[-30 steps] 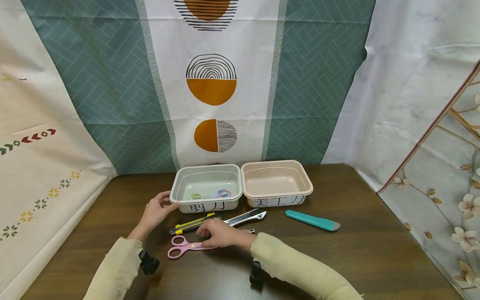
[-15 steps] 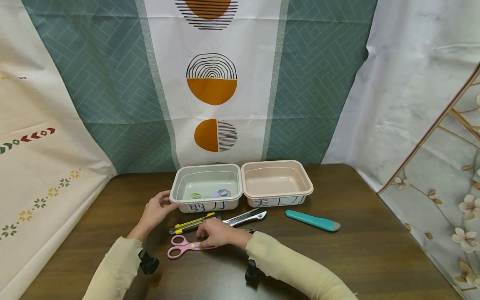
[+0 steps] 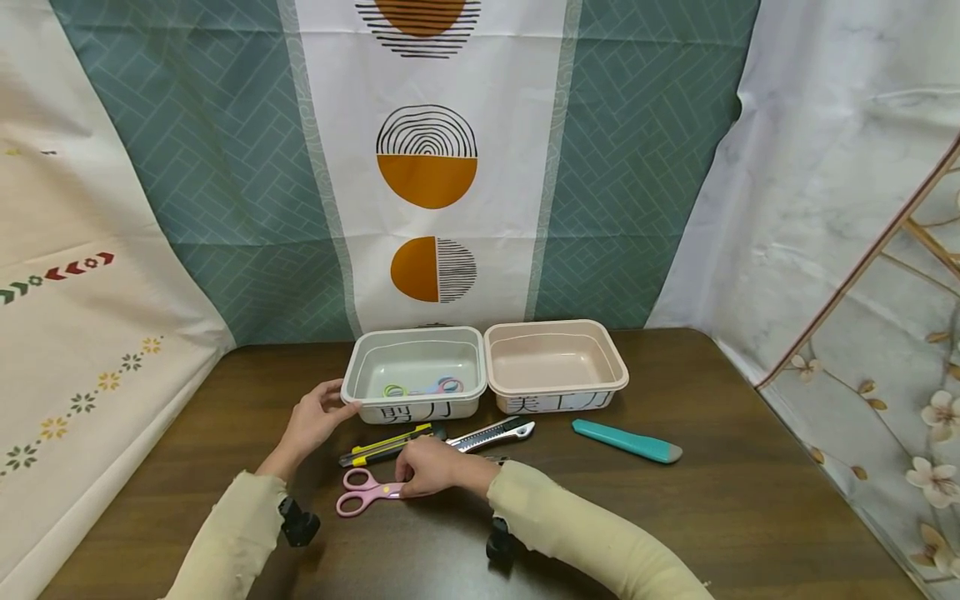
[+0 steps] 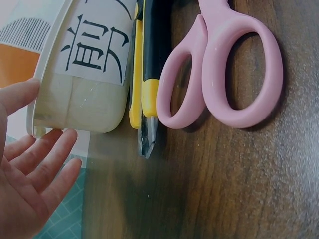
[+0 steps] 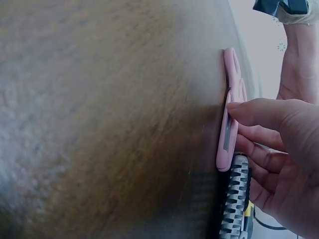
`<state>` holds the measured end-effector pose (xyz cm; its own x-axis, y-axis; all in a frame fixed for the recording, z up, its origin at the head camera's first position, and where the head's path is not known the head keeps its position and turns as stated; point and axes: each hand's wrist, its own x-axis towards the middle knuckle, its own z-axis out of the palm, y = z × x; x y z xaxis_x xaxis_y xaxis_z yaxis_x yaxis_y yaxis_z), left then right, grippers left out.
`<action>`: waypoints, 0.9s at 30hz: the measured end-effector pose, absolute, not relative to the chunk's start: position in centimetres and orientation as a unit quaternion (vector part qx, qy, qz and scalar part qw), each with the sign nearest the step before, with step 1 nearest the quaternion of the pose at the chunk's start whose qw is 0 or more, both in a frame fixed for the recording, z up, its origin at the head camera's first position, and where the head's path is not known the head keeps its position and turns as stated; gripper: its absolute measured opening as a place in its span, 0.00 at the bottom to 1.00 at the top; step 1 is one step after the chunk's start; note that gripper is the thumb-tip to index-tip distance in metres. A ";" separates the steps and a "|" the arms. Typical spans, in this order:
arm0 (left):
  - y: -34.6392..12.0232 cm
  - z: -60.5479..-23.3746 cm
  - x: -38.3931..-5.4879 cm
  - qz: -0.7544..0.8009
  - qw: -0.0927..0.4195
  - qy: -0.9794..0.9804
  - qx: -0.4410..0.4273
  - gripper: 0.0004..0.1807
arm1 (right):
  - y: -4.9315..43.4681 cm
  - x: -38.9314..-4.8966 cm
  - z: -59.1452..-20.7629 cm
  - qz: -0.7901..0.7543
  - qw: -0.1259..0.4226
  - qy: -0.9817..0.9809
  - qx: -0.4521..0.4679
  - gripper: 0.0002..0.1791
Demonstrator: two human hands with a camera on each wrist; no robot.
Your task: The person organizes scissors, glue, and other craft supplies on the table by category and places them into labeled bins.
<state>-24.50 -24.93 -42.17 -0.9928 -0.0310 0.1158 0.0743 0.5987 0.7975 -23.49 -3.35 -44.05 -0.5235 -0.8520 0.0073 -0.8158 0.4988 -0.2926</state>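
My right hand (image 3: pixel 433 468) pinches a pair of pink scissors (image 3: pixel 388 491) at the blade end, thumb on one face and fingers behind, as the right wrist view shows. The scissors' loops point left, toward my left arm. My left hand (image 3: pixel 311 423) touches the front left corner of a pale grey-green bin (image 3: pixel 468 407), thumb at the rim and fingers fairly straight along the side. Inside that bin lie small coloured scissors (image 3: pixel 446 386). Just behind the pink scissors lies a yellow and black utility knife (image 4: pixel 149 94), partly hidden by my right hand in the head view.
A peach bin (image 3: pixel 555 400) stands right beside the grey-green one; both carry labels with dark characters. A silver and black utility knife (image 3: pixel 495 433) lies before them. Another metallic item (image 3: pixel 497 459) is mostly covered by my right wrist. A teal cutter (image 3: pixel 626 442) lies to the right.
My right forearm has shifted slightly left, with the hand staying at the blade end of the pink scissors. The left hand stays at the bin's corner.
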 end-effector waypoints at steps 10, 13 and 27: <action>-24.9 -42.1 -24.4 -0.446 0.065 -0.893 -0.010 0.33 | -3.6 -23.4 -44.0 -0.154 0.083 0.869 -0.463 0.04; -24.9 -42.1 -24.3 -0.445 0.067 -0.893 -0.009 0.33 | -3.7 -23.5 -44.0 -0.161 0.083 0.867 -0.464 0.04; -24.9 -42.2 -24.6 -0.444 0.071 -0.893 -0.019 0.32 | -3.9 -23.5 -44.3 -0.219 0.107 0.843 -0.479 0.04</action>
